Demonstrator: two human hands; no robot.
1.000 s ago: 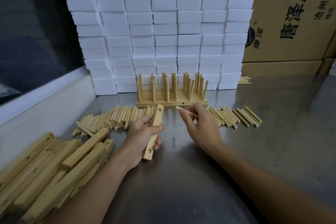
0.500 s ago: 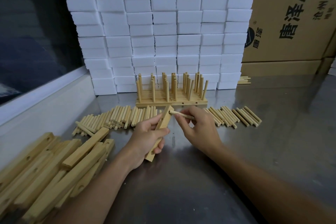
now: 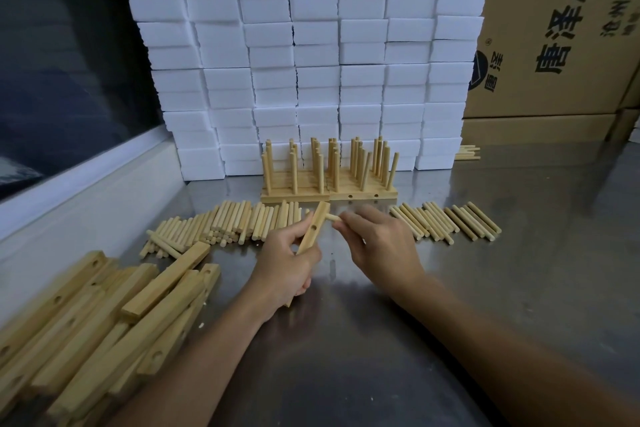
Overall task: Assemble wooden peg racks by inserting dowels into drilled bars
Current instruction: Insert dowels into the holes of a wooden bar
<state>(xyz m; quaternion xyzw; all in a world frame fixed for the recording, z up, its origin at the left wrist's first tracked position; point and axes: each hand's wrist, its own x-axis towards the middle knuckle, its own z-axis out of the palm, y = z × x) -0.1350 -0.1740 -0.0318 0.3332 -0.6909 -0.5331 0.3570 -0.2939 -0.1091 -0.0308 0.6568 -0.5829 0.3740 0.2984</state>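
The left hand grips a pale drilled wooden bar, fingers wrapped round its lower half, bar tilted w/ its top end leaning away toward the finished racks. One open hole shows on the bar's face just above the fingers. The right hand pinches a short round wooden dowel lying roughly level, its tip at the bar's upper end; can't tell if it's in a hole. Both sit above the shiny steel table.

Behind the hands stand assembled wooden peg racks, dowels upright. Loose dowels lie in 2 rows: a left pile and a right row. A heap of drilled wooden bars lies at lower left. A wall of white foam blocks stands at the back, brown cardboard boxes w/ printed characters behind it.
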